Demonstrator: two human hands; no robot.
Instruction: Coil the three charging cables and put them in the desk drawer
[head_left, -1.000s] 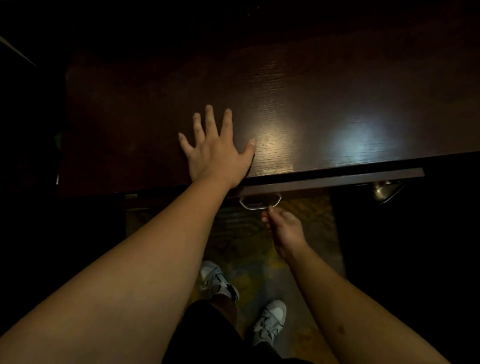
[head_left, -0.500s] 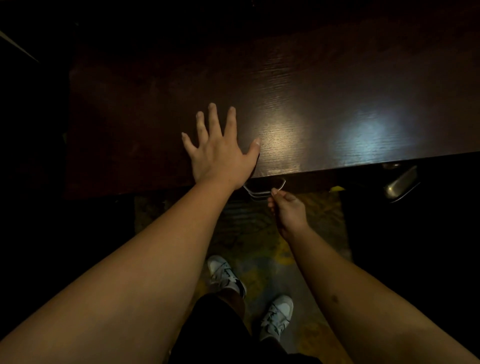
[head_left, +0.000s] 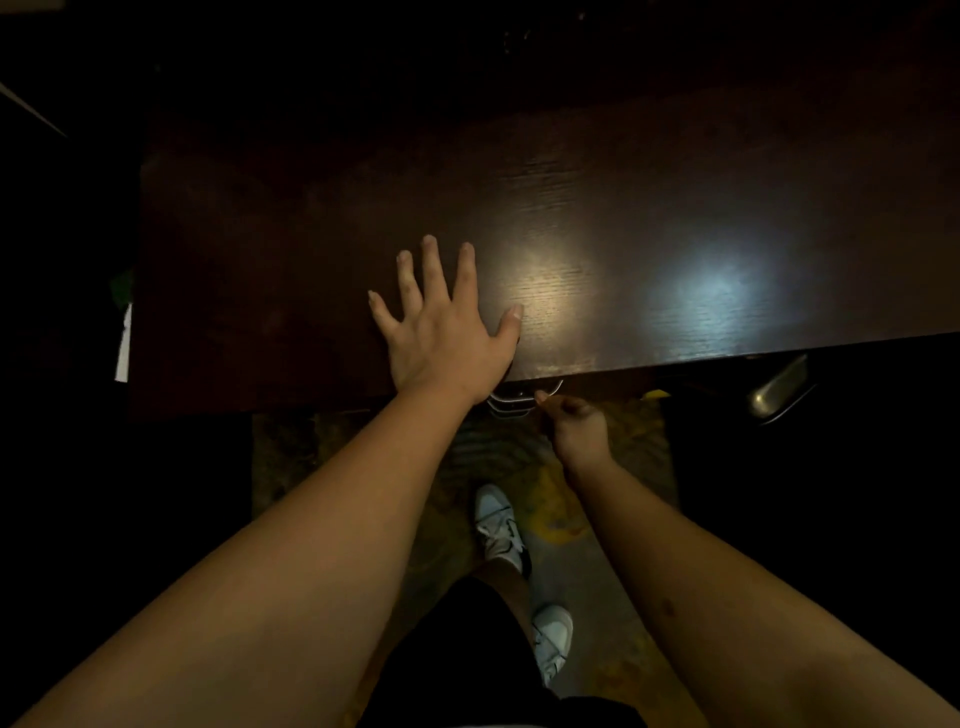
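Note:
The dark wooden desk fills the upper half of the head view. My left hand lies flat on its top near the front edge, fingers spread. Under that edge, only the drawer's metal handle shows; the drawer front sits flush beneath the top. My right hand is below the edge with its fingers curled, one fingertip touching the handle's right end. No charging cable is in view.
A metal object juts out below the desk edge on the right. A white sheet shows at the desk's left side. My white shoes stand on patterned floor in the knee gap. The surroundings are very dark.
The drawer, open by a narrow strip a second ago, has slid in under the desk top. My right hand followed the handle forward. My left hand stayed flat on the desk.

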